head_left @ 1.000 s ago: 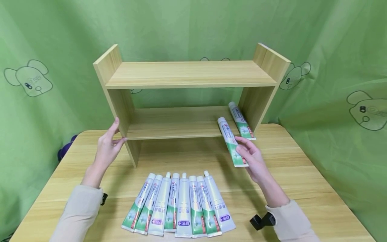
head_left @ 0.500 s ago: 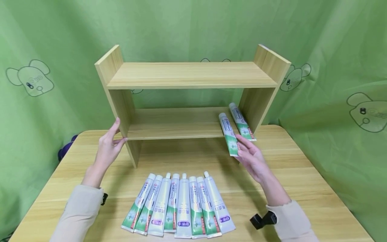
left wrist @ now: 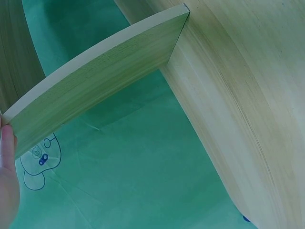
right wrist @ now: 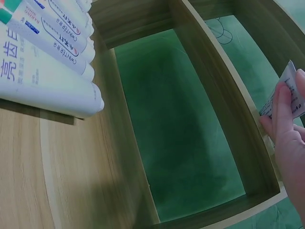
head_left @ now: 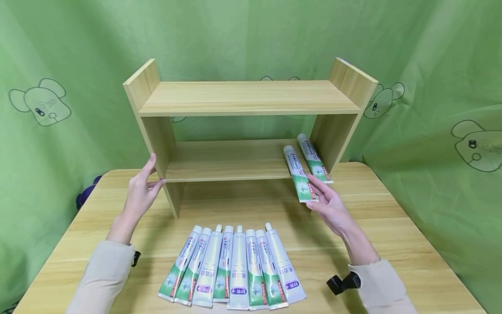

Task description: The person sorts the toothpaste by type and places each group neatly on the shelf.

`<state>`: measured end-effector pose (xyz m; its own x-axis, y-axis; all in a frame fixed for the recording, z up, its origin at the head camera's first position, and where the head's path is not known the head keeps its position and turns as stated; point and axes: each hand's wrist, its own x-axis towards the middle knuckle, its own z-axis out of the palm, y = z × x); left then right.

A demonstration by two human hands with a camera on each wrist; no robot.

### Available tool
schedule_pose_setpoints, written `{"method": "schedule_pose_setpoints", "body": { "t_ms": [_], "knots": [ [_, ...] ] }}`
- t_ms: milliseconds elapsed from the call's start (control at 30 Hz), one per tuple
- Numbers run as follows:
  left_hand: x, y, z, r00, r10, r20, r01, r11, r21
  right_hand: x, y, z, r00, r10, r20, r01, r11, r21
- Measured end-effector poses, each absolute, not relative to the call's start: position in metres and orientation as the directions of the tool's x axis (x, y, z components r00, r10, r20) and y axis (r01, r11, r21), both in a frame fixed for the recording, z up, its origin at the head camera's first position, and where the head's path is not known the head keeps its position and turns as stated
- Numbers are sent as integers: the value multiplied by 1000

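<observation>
My left hand [head_left: 142, 189] holds the left side of a wooden desktop shelf [head_left: 249, 109], thumb at the middle board's front corner, index finger up along the side panel. In the left wrist view, fingers [left wrist: 7, 148] touch the board's end. My right hand [head_left: 329, 207] pinches the lower end of a white and green toothpaste tube [head_left: 297, 172]. The tube leans cap-first onto the middle board, its crimped end overhanging the front edge. A matching toothpaste tube [head_left: 313, 157] lies right of it, against the right panel. In the right wrist view the held tube [right wrist: 288, 88] shows partly behind the fingers.
Several toothpaste tubes [head_left: 231, 266], some white and green, some pale with purple labels, lie fanned on the wooden table [head_left: 404, 244] before the shelf. A green curtain [head_left: 251, 35] hangs behind. Something purple [head_left: 84, 194] shows past the table's left edge.
My right hand has moved the toothpaste tube forward and up onto the middle board, and its thumb has shifted down to the crimped end. My left hand stays on the shelf.
</observation>
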<state>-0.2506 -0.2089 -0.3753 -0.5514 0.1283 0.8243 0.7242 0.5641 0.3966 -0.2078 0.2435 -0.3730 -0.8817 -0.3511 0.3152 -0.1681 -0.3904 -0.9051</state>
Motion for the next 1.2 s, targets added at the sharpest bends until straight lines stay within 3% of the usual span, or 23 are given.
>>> {"method": "schedule_pose_setpoints", "body": {
  "t_ms": [467,767,1200],
  "knots": [
    [-251,-208,-377,-550,141,823,726,567,388,-213,236,-380,-907,-222,359,-269,-353,-896],
    [-250,-209,-375,-567,128,814,710,578,403,-216,228,-388,-907,-65,417,-393,-231,-890],
    [-250,-208,-375,-566,118,816,707,578,407,-219,219,-388,-908,86,410,-419,-191,-888]
  ]
}}
